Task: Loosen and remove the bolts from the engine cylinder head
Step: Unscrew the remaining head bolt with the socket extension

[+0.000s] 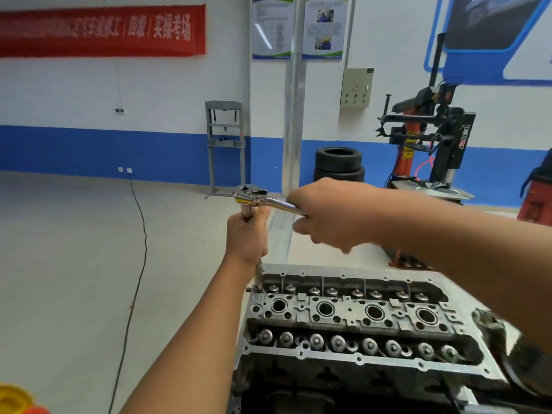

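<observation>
Past my hands I see a black cable trailing over the pale floor, a grey press frame against the blue-banded wall, two stacked tyres and a red and black tyre changer at the right. A silvery column rises behind the tool. The cylinder head sits low in view, its four round wells open and rows of valve springs along both sides. My left hand wraps around the upright extension bar, whose tip drops into the head's far left corner; I cannot make out the bolt beneath it. My right hand clenches the ratchet handle, reaching over the head. The block's lower part is cut off, a blurred yellow and orange shape sits bottom left, and my right forearm hides the head's right end.
</observation>
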